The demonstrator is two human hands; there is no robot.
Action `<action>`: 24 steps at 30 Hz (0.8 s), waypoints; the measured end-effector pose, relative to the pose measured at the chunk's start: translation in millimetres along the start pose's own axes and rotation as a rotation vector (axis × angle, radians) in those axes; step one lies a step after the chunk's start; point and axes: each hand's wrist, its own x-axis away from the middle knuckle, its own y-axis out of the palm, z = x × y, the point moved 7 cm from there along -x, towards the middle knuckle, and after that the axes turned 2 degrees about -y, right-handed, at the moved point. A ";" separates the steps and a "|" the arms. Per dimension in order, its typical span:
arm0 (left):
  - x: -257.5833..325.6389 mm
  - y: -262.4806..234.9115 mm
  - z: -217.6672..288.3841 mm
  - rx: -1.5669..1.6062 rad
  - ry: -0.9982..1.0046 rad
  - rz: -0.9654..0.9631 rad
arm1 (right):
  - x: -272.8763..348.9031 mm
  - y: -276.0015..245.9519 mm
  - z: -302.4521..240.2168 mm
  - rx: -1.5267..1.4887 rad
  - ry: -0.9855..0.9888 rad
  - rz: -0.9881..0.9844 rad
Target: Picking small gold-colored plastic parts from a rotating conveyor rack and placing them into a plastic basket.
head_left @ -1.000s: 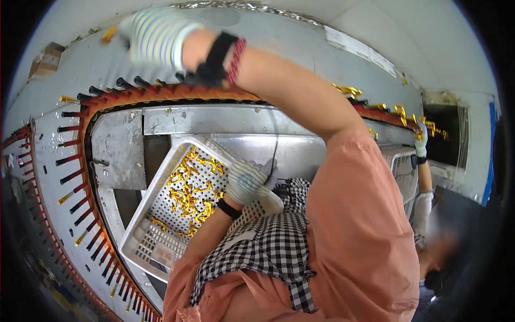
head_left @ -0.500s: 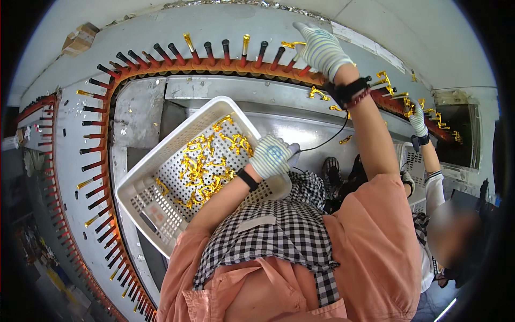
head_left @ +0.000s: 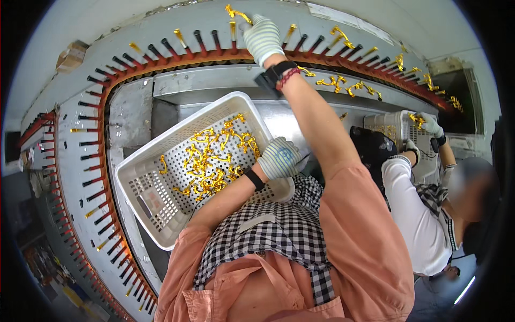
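My right hand, in a striped glove, reaches out to the conveyor. Its fingers are closed on one end of a shiny gold curved metal piece, which sticks out to the left near the top of an upright peg. Low over the right side of a white plastic basket, my left hand, gloved too, is curled closed; whatever its fingers hold is hidden. Several similar gold pieces lie loose on the basket's perforated bottom.
A curved conveyor carries red pegs with black or gold tops; some at right bear gold pieces. More gold pieces lie on the metal ledge. At right a co-worker's gloved hand holds gold pieces above another basket.
My right hand has moved left along the conveyor with the gold piece. The conveyor's pegs have shifted left. The co-worker's hand has come down from the pegs to the other basket.
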 end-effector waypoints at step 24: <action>-65.1 164.7 116.5 0.726 0.043 -0.116 | 140.8 -154.1 62.6 -1.321 0.347 -0.381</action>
